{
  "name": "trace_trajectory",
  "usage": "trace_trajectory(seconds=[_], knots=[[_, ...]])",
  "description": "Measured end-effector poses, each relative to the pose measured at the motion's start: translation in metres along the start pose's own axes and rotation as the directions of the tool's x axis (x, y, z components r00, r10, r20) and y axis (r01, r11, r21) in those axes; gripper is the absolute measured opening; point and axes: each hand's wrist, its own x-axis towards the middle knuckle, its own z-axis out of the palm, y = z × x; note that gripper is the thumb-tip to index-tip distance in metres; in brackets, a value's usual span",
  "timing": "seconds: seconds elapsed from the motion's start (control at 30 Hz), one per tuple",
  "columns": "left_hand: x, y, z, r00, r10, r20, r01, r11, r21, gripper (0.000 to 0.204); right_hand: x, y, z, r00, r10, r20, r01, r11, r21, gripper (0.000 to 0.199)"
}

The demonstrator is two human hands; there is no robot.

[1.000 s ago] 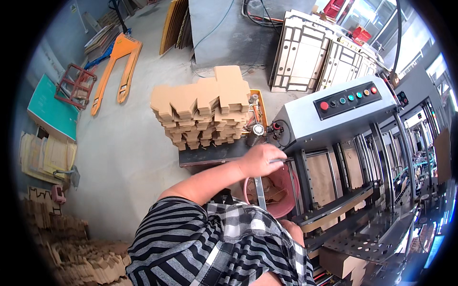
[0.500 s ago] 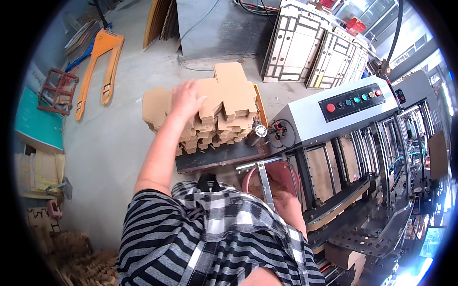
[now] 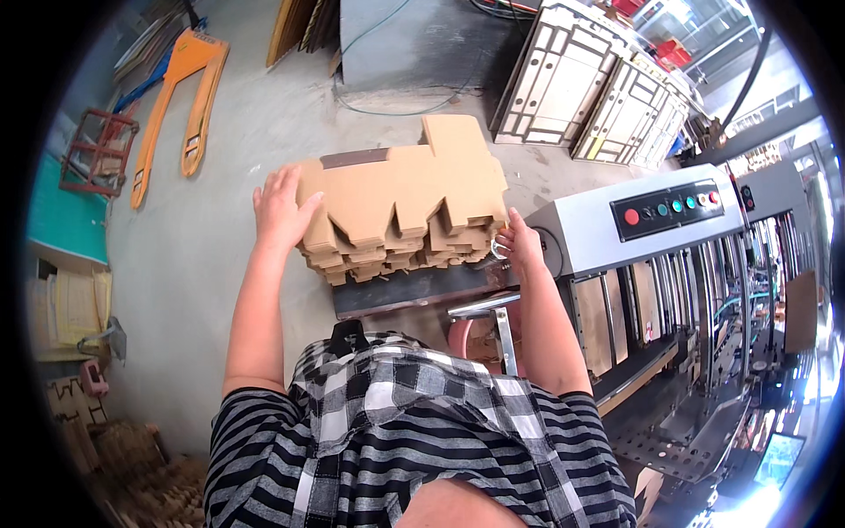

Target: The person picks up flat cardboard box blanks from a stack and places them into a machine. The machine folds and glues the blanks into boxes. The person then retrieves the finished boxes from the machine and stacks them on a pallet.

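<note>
A stack of flat brown cardboard box blanks (image 3: 396,189), with notched edges and flaps, lies in front of me on a dark platform (image 3: 414,292). My left hand (image 3: 286,209) rests against the left end of the stack, its fingers stretched and a little apart, the thumb over the top near corner. At the right end, my right hand (image 3: 521,242) has its fingers curled at the edge of the blanks, with the thumb raised. A dark brown strip (image 3: 355,158) shows along the far side of the top blank.
A grey machine with a button panel (image 3: 673,209) stands to the right. Below it is a pink bin (image 3: 459,339) beside a metal bar (image 3: 505,339). An orange pallet jack (image 3: 192,66) is at the far left. White boards with dark lines (image 3: 554,75) lean at the back.
My left hand has moved left and down to the stack's left end. My right hand has risen from beside the pink bin to its right end. The top blanks sit differently, further right.
</note>
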Motion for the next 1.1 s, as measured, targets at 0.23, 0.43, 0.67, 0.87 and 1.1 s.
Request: trace_trajectory(seconds=[0.23, 0.43, 0.67, 0.87, 1.1], knots=[[-0.013, -0.065, 0.019, 0.96, -0.274, -0.053, 0.25, 0.928, -0.275, 0.069, 0.009, -0.012, 0.017, 0.999, 0.033, 0.019, -0.03, 0.992, -0.125, 0.041], [-0.014, -0.075, 0.052, 0.905, -0.413, 0.101, 0.395, 0.731, -0.557, 0.066, 0.011, -0.019, 0.016, 0.999, 0.01, 0.042, -0.006, 0.994, -0.111, 0.038], [-0.015, -0.053, 0.052, 0.918, -0.36, 0.167, 0.327, 0.446, -0.833, 0.05, -0.002, -0.043, 0.022, 0.998, 0.026, -0.049, -0.026, 1.0, -0.001, 0.045], [-0.01, -0.06, 0.047, 0.909, -0.37, 0.192, 0.331, 0.358, -0.873, 0.049, -0.016, -0.037, 0.016, 0.974, 0.183, 0.131, -0.187, 0.982, 0.022, 0.067], [-0.011, -0.063, 0.041, 0.901, -0.357, 0.247, 0.338, 0.218, -0.916, 0.05, -0.067, 0.005, 0.013, 0.961, 0.097, 0.26, -0.166, 0.951, 0.26, 0.051]])
